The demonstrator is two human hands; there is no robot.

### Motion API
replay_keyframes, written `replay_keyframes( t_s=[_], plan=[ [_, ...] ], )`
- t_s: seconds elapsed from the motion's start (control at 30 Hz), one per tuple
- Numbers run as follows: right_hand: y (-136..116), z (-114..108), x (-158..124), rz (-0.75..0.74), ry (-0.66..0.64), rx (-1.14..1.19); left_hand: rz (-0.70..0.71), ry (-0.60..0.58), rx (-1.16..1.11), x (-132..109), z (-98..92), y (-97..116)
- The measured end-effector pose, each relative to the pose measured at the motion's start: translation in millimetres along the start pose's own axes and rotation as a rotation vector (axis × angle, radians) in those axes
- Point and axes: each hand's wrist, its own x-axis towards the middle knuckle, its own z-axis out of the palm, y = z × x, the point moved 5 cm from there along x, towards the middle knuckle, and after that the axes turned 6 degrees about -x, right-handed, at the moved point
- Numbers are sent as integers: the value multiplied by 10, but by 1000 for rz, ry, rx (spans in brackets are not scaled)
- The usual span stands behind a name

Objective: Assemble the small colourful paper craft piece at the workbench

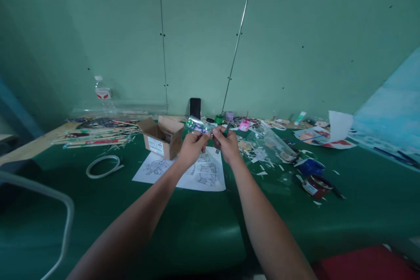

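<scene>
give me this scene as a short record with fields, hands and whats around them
left hand: left hand pinches a small clear plastic packet, raised above the table
right hand: right hand holds a green pen-like tool at the packet's edge
below hands: printed sheet with line drawings
left of hands: open cardboard box, white loop, bundle of sticks
right of hands: paper scraps, red jar
surface: green table
</scene>
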Motion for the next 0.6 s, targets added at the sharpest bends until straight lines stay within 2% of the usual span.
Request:
replay_keyframes(
  t_s=[0.17, 0.27, 0.33, 0.47, 0.53, 0.6],
  plan=[
    [-5, 17, -3, 36, -35, 21, -34, -1, -44, 2, 16, 26],
    [-8, 32, -2, 38, -60, 65, -123, 31, -50, 7, -21, -45],
    [-3, 34, 2, 25, -56, 61, -145, 111, 1, 12, -96, -80],
    [41, 17, 15, 35, 2, -36, 51, 322, 185, 11, -262, 7],
    [61, 26, 21, 43, 3, -81, 95, 280, 170, 26, -244, 25],
    [77, 47, 23, 58, -21, -89, 33, 160, 80, 48, -174, -11]
  ],
)
